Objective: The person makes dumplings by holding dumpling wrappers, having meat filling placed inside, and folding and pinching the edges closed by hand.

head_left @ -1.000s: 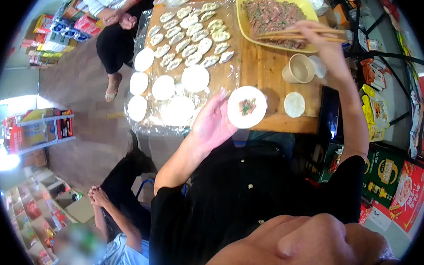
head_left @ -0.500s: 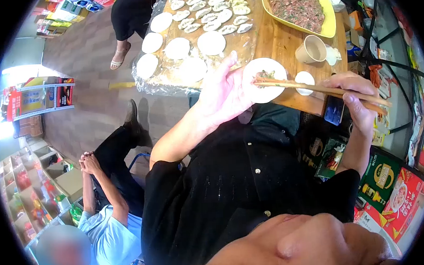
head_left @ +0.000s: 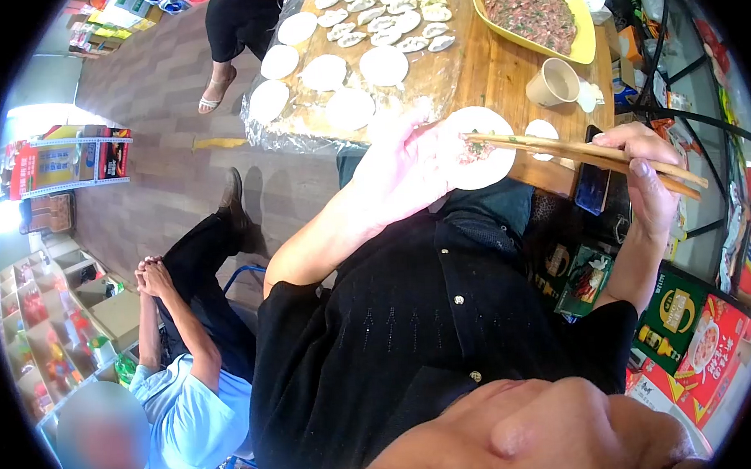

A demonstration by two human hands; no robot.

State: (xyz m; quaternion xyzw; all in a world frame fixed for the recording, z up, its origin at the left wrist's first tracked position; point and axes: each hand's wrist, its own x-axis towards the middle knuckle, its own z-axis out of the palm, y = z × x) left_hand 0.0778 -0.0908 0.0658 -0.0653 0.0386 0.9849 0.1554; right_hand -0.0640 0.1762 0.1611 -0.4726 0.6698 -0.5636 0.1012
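Note:
On my left hand [head_left: 406,170] lies a round white dough wrapper [head_left: 492,169] with a small heap of meat filling [head_left: 475,150] on it. The fingers under the wrapper are mostly hidden. A pair of wooden chopsticks [head_left: 573,149] is gripped in my right hand [head_left: 651,176], their tips touching the filling. Beyond, a yellow tray [head_left: 583,48] holds minced meat [head_left: 529,14]. Several folded dumplings [head_left: 385,37] and flat wrappers [head_left: 383,66] rest on plastic film.
A paper cup [head_left: 553,82] stands on the wooden table [head_left: 482,87], near a small white disc [head_left: 541,135] and a phone [head_left: 592,187] at its edge. One person [head_left: 195,410] sits lower left; another person's leg [head_left: 222,69] shows at the top.
My right hand has come from the meat tray to the wrapper with the chopsticks. Their tips are now at the filling. The view has shifted, and the table appears higher up.

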